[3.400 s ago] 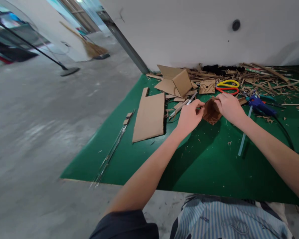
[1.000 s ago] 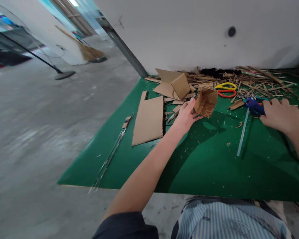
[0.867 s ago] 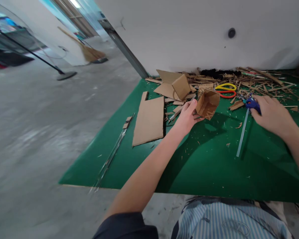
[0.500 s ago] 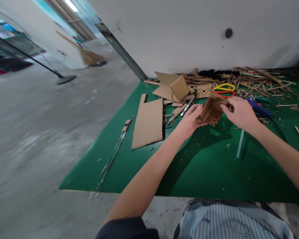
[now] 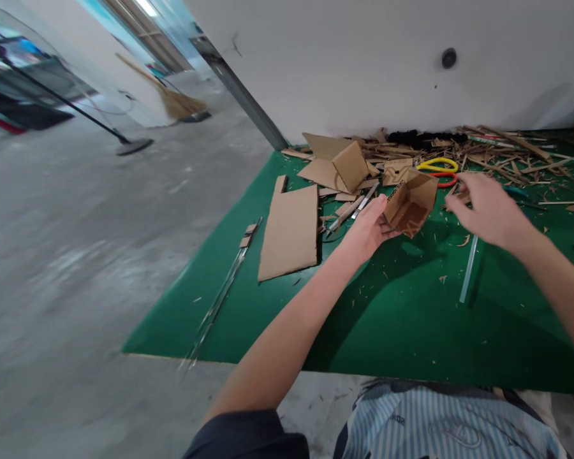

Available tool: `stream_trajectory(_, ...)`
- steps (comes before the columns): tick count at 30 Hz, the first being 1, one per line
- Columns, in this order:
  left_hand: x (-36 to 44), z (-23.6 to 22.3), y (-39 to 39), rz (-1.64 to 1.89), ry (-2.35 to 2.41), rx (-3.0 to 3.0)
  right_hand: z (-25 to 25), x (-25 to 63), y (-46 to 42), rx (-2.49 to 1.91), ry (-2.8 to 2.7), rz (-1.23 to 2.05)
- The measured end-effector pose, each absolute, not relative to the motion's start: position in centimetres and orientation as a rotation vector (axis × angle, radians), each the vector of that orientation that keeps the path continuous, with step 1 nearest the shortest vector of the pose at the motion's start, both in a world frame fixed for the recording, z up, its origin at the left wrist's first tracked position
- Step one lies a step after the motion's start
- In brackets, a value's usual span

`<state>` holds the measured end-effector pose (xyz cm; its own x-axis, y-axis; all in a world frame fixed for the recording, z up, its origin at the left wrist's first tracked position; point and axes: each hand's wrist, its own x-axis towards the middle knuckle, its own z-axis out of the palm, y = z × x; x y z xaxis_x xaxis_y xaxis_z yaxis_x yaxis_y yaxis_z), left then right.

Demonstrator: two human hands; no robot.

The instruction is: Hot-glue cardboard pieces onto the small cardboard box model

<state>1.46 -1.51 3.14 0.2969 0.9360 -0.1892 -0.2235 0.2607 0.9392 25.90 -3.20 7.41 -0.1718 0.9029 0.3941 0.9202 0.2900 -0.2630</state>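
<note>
My left hand (image 5: 367, 228) is closed on the lower left corner of a small open cardboard box (image 5: 411, 201) and holds it tilted just above the green mat (image 5: 363, 319). My right hand (image 5: 488, 210) hovers to the right of the box, clear of it, slightly blurred, with the fingers loosely apart and nothing visible in them. A cardboard scrap (image 5: 460, 198) lies under its fingertips. Yellow and red scissors (image 5: 437, 167) lie behind the box. A clear glue stick (image 5: 469, 277) lies on the mat below my right hand.
A flat cardboard sheet (image 5: 289, 233) and a folded cardboard piece (image 5: 349, 166) lie left of the box, with a utility knife (image 5: 358, 204) between them. Thin metal strips (image 5: 220, 299) run along the mat's left edge. Cardboard offcuts (image 5: 507, 156) pile against the white wall. A broom (image 5: 172, 102) stands on the concrete floor.
My right hand has let go of the box's right side and moved off to the right. My left hand still holds the box, now tipped a little higher.
</note>
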Motion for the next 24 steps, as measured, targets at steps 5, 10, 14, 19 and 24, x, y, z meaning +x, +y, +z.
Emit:
stream_trajectory(5, 0.9, 2.9, -0.9, 0.929, 0.924, 0.992, 7.8, 31.0, -5.2, -2.404, -2.156, -0.169)
stream_trajectory(10, 1.0, 2.9, -0.8, 0.969, 0.977, 0.999, 4.8, 32.8, -5.9, -2.370, -2.088, -0.307)
stream_trajectory(14, 1.0, 2.7, -0.6, 0.924, 0.944, 0.936, 3.0, 33.5, -4.7, -2.178, -2.167, -0.297)
stream_trajectory(19, 0.8, 2.5, -0.4, 0.902, 0.904, 0.836, 2.9, 34.1, -4.0, -2.124, -2.128, -0.246)
stream_trajectory(24, 0.8, 2.9, -0.4, 0.902, 0.884, 0.745, 4.8, 33.6, -4.5, -2.118, -1.884, -0.329)
